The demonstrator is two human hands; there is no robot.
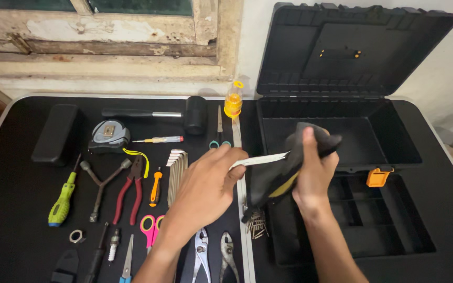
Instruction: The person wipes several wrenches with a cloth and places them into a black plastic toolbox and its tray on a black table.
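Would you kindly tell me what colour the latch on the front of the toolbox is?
The latch is orange, on the black toolbox; the head view shows it.

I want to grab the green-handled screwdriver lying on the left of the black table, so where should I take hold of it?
Take the green-handled screwdriver by its thick green handle, coming straight down from above. It lies flat on the black table, handle toward you, thin shaft pointing away, with bare space on both sides of it.
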